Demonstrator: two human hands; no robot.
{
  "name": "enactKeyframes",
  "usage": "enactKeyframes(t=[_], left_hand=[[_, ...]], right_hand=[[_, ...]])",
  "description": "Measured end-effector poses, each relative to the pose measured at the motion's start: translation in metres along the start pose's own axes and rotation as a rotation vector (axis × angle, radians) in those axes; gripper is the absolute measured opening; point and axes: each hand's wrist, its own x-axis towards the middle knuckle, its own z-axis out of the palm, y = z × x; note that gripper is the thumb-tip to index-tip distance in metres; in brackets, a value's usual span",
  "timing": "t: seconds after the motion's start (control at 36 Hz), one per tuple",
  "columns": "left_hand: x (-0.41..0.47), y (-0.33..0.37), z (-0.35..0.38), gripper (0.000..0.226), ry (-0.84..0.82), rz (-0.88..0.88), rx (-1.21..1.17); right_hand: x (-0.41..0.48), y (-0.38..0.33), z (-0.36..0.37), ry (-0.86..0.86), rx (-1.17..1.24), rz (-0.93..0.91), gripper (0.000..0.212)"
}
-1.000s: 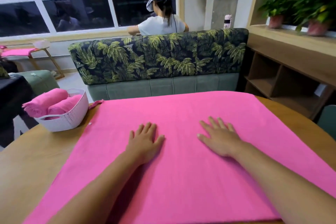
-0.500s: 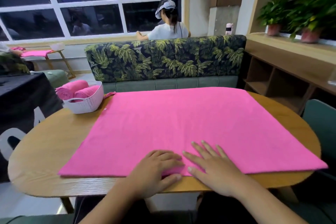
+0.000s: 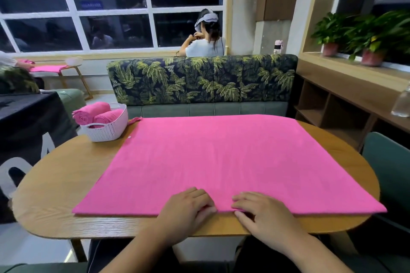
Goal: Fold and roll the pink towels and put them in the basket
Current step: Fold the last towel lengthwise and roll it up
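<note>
A large pink towel (image 3: 221,157) lies spread flat over the wooden table (image 3: 57,190). My left hand (image 3: 186,208) and my right hand (image 3: 261,215) sit side by side at the middle of the towel's near edge, fingers curled onto the cloth and pinching that edge. At the table's far left corner stands a white woven basket (image 3: 106,131) holding two rolled pink towels (image 3: 93,113).
A leaf-patterned sofa back (image 3: 199,80) runs behind the table. A person (image 3: 204,37) sits beyond it, facing the window. A green chair (image 3: 390,168) stands at the right, wooden shelves (image 3: 332,106) with potted plants behind it. A black-draped table (image 3: 26,122) is at the left.
Both hands slid from the towel's middle back to its near edge and curled their fingers onto it. The view pulled back, showing the whole table.
</note>
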Motion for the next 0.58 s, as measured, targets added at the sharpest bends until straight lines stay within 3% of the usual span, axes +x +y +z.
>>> enactKeyframes(t=[0.08, 0.22, 0.33, 0.39, 0.58], left_hand=[[-0.001, 0.000, 0.000, 0.039, -0.002, -0.001, 0.020], [-0.008, -0.003, -0.009, 0.040, -0.072, -0.004, 0.021], [-0.018, -0.017, -0.018, 0.033, -0.075, 0.024, 0.104], [-0.024, -0.028, -0.024, 0.028, -0.069, 0.029, 0.155], [-0.039, -0.077, -0.072, 0.040, -0.325, -0.205, 0.172]], right_hand=[[-0.007, 0.012, -0.008, 0.074, -0.117, -0.036, 0.026], [-0.022, 0.040, -0.031, -0.002, -0.220, -0.004, 0.023], [-0.031, 0.060, -0.050, -0.046, -0.274, 0.120, 0.041], [-0.032, 0.065, -0.061, -0.094, -0.300, 0.152, 0.034], [-0.014, 0.074, -0.092, -0.263, -0.270, 0.215, 0.026]])
